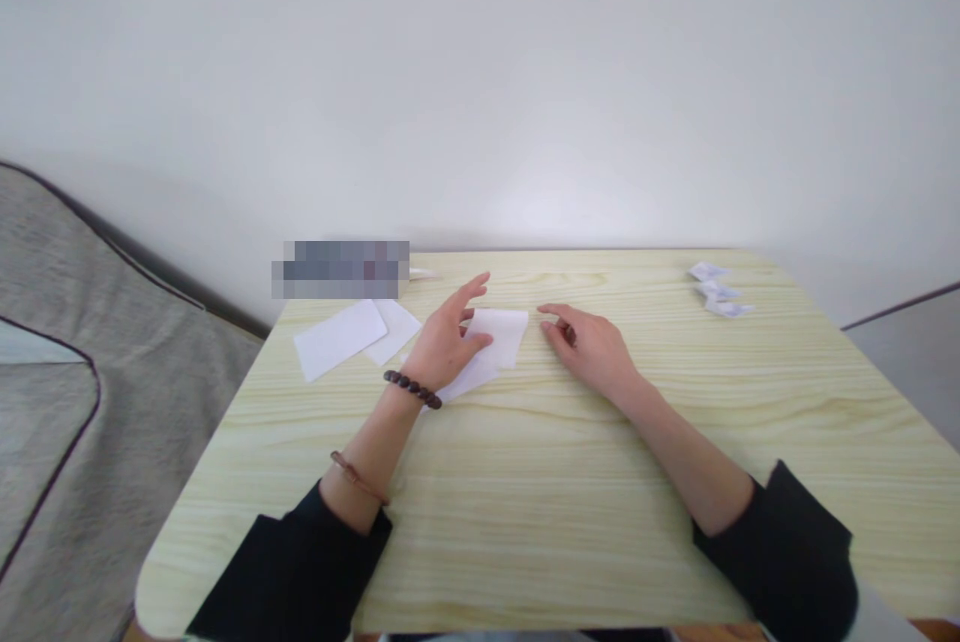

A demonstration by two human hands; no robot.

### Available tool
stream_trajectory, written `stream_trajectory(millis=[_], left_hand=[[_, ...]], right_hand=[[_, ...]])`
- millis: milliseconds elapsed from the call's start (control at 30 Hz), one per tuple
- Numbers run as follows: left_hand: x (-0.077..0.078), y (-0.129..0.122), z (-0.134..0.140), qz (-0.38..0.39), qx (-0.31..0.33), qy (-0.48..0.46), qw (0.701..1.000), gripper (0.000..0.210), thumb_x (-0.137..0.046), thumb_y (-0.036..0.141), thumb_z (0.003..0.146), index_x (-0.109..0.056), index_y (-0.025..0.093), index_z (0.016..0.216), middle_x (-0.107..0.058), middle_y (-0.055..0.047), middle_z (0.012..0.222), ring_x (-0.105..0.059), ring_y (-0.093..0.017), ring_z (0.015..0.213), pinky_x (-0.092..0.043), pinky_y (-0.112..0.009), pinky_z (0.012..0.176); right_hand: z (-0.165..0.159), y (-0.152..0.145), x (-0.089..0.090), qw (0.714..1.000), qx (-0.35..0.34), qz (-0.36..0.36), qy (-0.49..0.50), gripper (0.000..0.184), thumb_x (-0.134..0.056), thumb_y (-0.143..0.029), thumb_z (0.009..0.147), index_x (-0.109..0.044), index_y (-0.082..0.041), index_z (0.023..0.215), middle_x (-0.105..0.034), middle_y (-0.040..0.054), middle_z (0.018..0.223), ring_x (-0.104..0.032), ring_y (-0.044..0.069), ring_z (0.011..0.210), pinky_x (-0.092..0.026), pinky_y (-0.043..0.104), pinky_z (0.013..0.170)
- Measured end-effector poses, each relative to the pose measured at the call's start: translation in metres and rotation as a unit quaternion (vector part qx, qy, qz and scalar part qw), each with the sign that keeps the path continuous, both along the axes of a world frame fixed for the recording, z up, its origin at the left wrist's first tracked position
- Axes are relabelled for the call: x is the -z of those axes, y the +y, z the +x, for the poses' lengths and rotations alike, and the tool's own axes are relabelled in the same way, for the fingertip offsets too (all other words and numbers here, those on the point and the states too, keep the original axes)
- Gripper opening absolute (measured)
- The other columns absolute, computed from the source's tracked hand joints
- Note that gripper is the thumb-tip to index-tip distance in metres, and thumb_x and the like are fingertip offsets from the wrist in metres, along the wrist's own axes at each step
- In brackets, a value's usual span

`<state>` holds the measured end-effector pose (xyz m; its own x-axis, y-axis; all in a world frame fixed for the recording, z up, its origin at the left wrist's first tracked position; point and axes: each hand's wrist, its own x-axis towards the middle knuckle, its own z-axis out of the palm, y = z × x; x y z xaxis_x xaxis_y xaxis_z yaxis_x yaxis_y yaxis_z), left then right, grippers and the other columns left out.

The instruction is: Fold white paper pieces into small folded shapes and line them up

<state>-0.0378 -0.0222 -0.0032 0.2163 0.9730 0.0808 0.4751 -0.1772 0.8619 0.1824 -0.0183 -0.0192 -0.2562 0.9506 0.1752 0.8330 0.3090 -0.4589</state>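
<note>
A white sheet of paper [504, 332] lies in the middle of the wooden table, its top edge looking folded. Over its left side is my left hand [448, 337], fingers spread and thumb apart, with a dark beaded bracelet on the wrist; whether it touches the paper I cannot tell. Another piece of white paper [471, 382] shows beneath, partly hidden by that hand. Just right of the sheet rests my right hand [592, 347], its index finger stretched out, the thumb a little apart from it and the other fingers curled. Nothing shows in its grasp.
Two flat white paper sheets [341, 337] overlap at the table's left. Behind them is a pixelated patch [341, 270] whose content is hidden. Several small folded paper shapes [718, 291] lie at the back right. A white wall borders the table; a grey fabric seat [172, 372] stands left.
</note>
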Motion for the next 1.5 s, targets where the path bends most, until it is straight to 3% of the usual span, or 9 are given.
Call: stream_trajectory(millis=[200, 433, 633, 800, 933, 1200, 1400, 1500], left_hand=[[0.014, -0.002, -0.021, 0.012, -0.029, -0.028, 0.999, 0.054, -0.059, 0.025, 0.076, -0.049, 0.02, 0.128, -0.05, -0.011, 0.136, -0.057, -0.024, 0.109, -0.048, -0.04, 0.09], [0.003, -0.014, -0.048, 0.005, -0.058, -0.012, 0.998, 0.048, -0.061, 0.032, 0.074, -0.055, 0.019, 0.121, -0.055, -0.011, 0.129, -0.058, -0.025, 0.107, -0.05, -0.04, 0.087], [-0.009, -0.003, -0.031, 0.013, -0.038, -0.03, 0.999, 0.049, -0.063, 0.025, 0.072, -0.054, 0.019, 0.12, -0.055, -0.011, 0.129, -0.06, -0.021, 0.101, -0.05, -0.038, 0.087], [-0.004, 0.004, -0.01, -0.01, -0.003, -0.107, 0.994, 0.054, -0.065, 0.024, 0.07, -0.052, 0.018, 0.122, -0.054, -0.012, 0.128, -0.062, -0.02, 0.096, -0.051, -0.035, 0.083], [0.003, -0.003, -0.014, -0.068, -0.018, -0.124, 0.99, 0.054, -0.066, 0.03, 0.07, -0.052, 0.016, 0.12, -0.056, -0.013, 0.127, -0.063, -0.022, 0.099, -0.052, -0.036, 0.083], [-0.002, -0.002, -0.022, -0.069, -0.034, -0.11, 0.991, 0.052, -0.067, 0.029, 0.07, -0.053, 0.015, 0.118, -0.06, -0.012, 0.121, -0.064, -0.021, 0.096, -0.052, -0.038, 0.085], [-0.003, 0.01, 0.007, -0.045, -0.012, -0.173, 0.984, 0.063, -0.07, 0.02, 0.066, -0.049, 0.023, 0.126, -0.041, -0.011, 0.143, -0.055, -0.026, 0.115, -0.052, -0.037, 0.087], [0.004, 0.009, 0.016, -0.053, 0.017, -0.219, 0.974, 0.072, -0.071, 0.022, 0.068, -0.041, 0.025, 0.133, -0.035, -0.012, 0.147, -0.049, -0.03, 0.123, -0.051, -0.039, 0.09]], right_hand=[[0.001, -0.001, 0.001, 1.0, -0.002, 0.01, 0.006, 0.031, -0.044, -0.031, 0.09, -0.062, -0.021, 0.114, -0.069, 0.0014, 0.077, -0.061, 0.016, 0.069, -0.044, 0.027, 0.067], [0.001, -0.001, 0.002, 1.0, -0.001, 0.015, 0.001, 0.031, -0.045, -0.031, 0.09, -0.063, -0.021, 0.113, -0.069, 0.0019, 0.078, -0.062, 0.016, 0.07, -0.045, 0.027, 0.067], [0.002, 0.0, 0.003, 1.0, -0.003, 0.01, 0.012, 0.032, -0.044, -0.03, 0.09, -0.062, -0.02, 0.114, -0.068, 0.0014, 0.076, -0.061, 0.015, 0.068, -0.045, 0.027, 0.067], [0.003, 0.0, 0.002, 0.999, 0.004, 0.024, 0.037, 0.032, -0.043, -0.029, 0.089, -0.062, -0.019, 0.113, -0.069, 0.0031, 0.081, -0.06, 0.015, 0.068, -0.045, 0.027, 0.067], [0.002, 0.001, 0.001, 0.999, 0.0, 0.02, 0.05, 0.031, -0.044, -0.028, 0.089, -0.062, -0.018, 0.111, -0.068, 0.003, 0.08, -0.059, 0.015, 0.067, -0.045, 0.027, 0.068], [0.002, 0.001, 0.002, 0.998, 0.0, 0.013, 0.058, 0.03, -0.045, -0.03, 0.09, -0.063, -0.018, 0.111, -0.069, 0.0029, 0.081, -0.059, 0.015, 0.067, -0.045, 0.027, 0.069], [0.002, -0.002, -0.001, 0.988, -0.054, 0.011, 0.141, 0.036, -0.037, -0.037, 0.094, -0.067, -0.018, 0.102, -0.071, 0.0051, 0.092, -0.063, 0.016, 0.08, -0.046, 0.026, 0.072], [0.0, -0.003, -0.003, 0.981, -0.085, 0.002, 0.174, 0.033, -0.039, -0.036, 0.094, -0.066, -0.018, 0.102, -0.07, 0.0038, 0.088, -0.061, 0.014, 0.074, -0.045, 0.024, 0.067]])
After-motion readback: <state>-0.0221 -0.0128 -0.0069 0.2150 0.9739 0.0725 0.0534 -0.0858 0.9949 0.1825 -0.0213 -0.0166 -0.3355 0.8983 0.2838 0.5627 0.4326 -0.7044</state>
